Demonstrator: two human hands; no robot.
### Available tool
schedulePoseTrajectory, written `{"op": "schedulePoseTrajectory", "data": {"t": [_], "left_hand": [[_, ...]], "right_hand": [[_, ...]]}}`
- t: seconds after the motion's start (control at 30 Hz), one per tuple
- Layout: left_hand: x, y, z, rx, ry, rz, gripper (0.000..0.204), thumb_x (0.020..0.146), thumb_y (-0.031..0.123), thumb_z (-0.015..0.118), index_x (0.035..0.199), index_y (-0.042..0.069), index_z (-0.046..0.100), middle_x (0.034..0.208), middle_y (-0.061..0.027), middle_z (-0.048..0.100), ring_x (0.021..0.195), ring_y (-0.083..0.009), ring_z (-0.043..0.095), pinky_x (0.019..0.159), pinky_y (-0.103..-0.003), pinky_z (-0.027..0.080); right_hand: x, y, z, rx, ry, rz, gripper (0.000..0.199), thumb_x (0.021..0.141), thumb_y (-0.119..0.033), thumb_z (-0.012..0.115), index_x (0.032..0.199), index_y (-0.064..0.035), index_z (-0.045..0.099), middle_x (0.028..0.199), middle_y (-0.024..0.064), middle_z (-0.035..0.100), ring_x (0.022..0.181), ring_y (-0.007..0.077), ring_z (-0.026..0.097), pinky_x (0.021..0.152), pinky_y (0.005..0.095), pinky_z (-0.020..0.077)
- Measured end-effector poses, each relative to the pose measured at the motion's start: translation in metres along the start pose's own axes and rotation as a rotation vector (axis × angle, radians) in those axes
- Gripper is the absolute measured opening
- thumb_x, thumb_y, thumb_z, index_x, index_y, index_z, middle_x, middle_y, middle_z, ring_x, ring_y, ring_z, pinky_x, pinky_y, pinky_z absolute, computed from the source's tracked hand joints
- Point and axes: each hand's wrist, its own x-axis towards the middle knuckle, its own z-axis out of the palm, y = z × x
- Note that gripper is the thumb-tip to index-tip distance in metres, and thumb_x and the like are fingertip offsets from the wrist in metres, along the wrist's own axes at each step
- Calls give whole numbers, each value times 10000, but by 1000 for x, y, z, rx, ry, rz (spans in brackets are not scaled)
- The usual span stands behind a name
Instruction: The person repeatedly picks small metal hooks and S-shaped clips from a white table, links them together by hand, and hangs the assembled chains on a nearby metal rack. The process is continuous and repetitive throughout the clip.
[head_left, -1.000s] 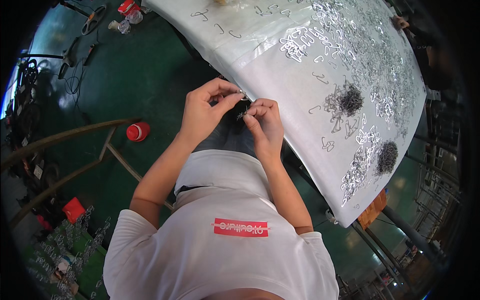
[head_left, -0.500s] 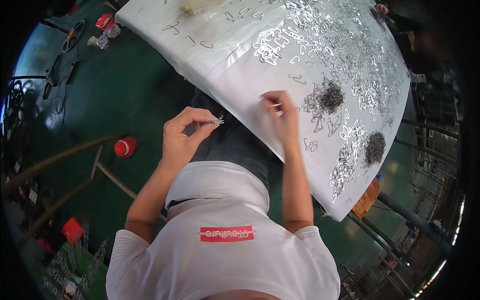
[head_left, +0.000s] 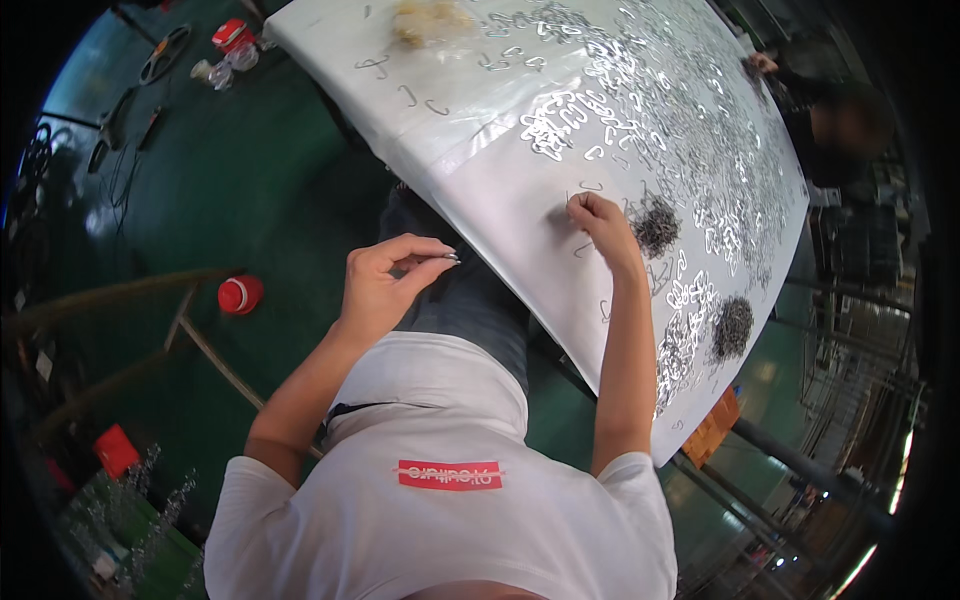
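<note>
In the head-worn view, looking down past a white short-sleeved T-shirt with a red printed patch [head_left: 450,475], the person's left hand [head_left: 385,280] is at the near left edge of a broad work table covered in a whitish, slightly shiny sheet [head_left: 480,215]. Its thumb and fingertips pinch a few small shiny metal pieces [head_left: 453,259], clear of the table, above the dark trousers [head_left: 475,325]. The right hand [head_left: 607,230] reaches over the table, fingers curled and tips toward the sheet; whether they are pressed together or hold anything, I cannot tell. A few loose thin grey wire hooks [head_left: 581,251] lie around it. Just to its right is a dense dark-grey heap of wire pieces [head_left: 657,228]; nearer and farther right is a second dark-grey mound [head_left: 733,328]. Bright silver bent-wire hooks [head_left: 547,130] spread in a broad scatter toward the far right, where a co-worker's hand [head_left: 764,63] is at the table's edge. At the far left of the table is a crumpled yellowish translucent plastic bag [head_left: 430,22]. On the green floor [head_left: 200,215], left of the table, is a round red container with a pale band [head_left: 240,294].
</note>
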Motion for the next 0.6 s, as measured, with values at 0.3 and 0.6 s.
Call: {"op": "schedulePoseTrajectory", "data": {"t": [0.3,0.6], "left_hand": [[-9,3,0,44,31,93,124,787,9,719,911,20,722,830,-63,721,657,-94,635,566,-216,489],[-6,1,1,91,52,230,123,785,-4,710,907,18,710,844,-79,713,640,-133,646,569,-234,508]], "right_hand": [[-102,-75,108,774,-176,-318,63,928,-105,597,932,-59,554,899,-26,516,831,59,472,726,193,364],[-100,-86,126,688,-51,-445,68,944,-104,570,932,-47,533,892,-11,485,792,61,449,702,194,361]]}}
